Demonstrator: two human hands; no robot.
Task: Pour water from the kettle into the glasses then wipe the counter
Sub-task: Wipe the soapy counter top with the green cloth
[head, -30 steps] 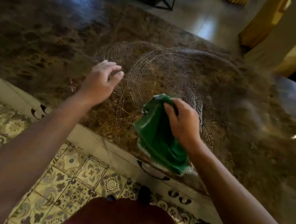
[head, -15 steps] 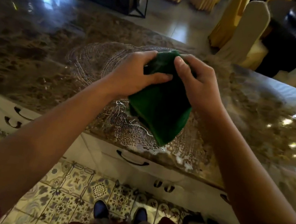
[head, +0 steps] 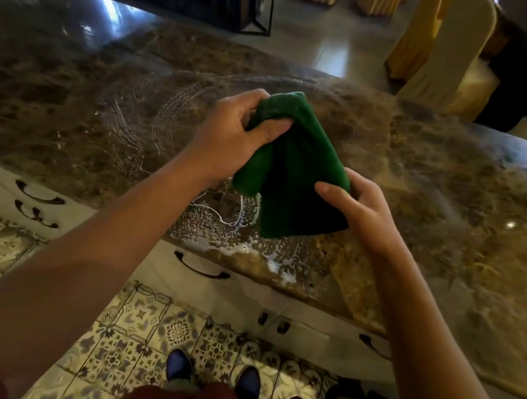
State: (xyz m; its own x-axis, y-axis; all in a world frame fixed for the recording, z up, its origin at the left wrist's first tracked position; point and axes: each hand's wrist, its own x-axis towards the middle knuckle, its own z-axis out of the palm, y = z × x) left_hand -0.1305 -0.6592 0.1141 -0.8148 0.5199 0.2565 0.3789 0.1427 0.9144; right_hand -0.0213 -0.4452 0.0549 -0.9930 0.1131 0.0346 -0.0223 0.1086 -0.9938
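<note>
A green cloth (head: 296, 177) hangs in the air above the brown marble counter (head: 64, 98). My left hand (head: 238, 133) grips its upper end. My right hand (head: 357, 207) holds its lower right edge, thumb on the front. Wet swirl marks and beads of water (head: 216, 226) cover the counter under the cloth, reaching the near edge. No kettle or glasses are in view.
White drawers with dark handles (head: 199, 267) run below the counter edge. Patterned floor tiles (head: 146, 322) and my shoes lie beneath. Cloth-covered chairs (head: 451, 49) stand beyond the counter at the far right, a black metal frame (head: 251, 7) at the far left.
The cloth left the counter and both hands took it at the top. Now my right hand has slid down to its lower edge while the left keeps the top.
</note>
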